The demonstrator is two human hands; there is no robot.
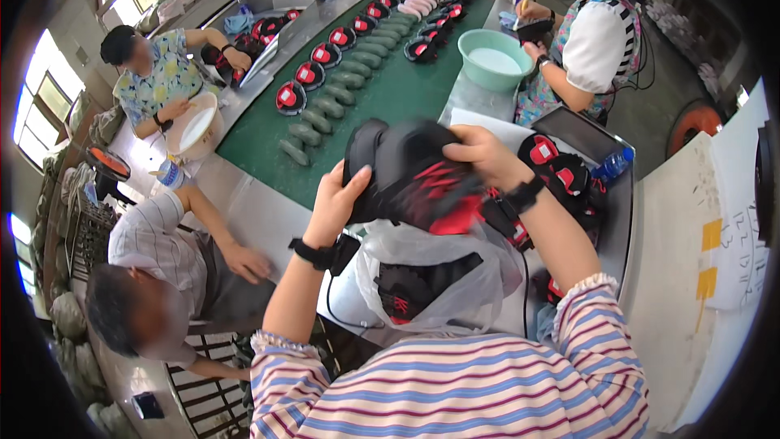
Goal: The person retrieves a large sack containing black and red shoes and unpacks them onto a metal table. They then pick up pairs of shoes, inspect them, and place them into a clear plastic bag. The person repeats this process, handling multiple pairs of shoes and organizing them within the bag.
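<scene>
In front of me, black-and-red shoe uppers (pixel 414 167) are held up between my two hands, smeared by motion. My left hand (pixel 337 195) grips their left side, the thumb lying on the black surface. At the far right edge, my right hand (pixel 483 154) has its fingers closed on them. Whether it is one pair or more I cannot tell. Just beneath is a clear plastic bag (pixel 496 264), gaping, with more black uppers (pixel 422 284) inside. A dark band with a cable sits on each of my wrists.
Ahead, a green conveyor belt (pixel 252 150) carries rows of black-and-red uppers (pixel 309 73) and grey-green shoe-shaped pieces (pixel 329 106). More uppers (pixel 561 171) and a blue bottle (pixel 613 164) lie at right. Co-workers sit around, near a green basin (pixel 467 57) and a white bucket (pixel 213 134).
</scene>
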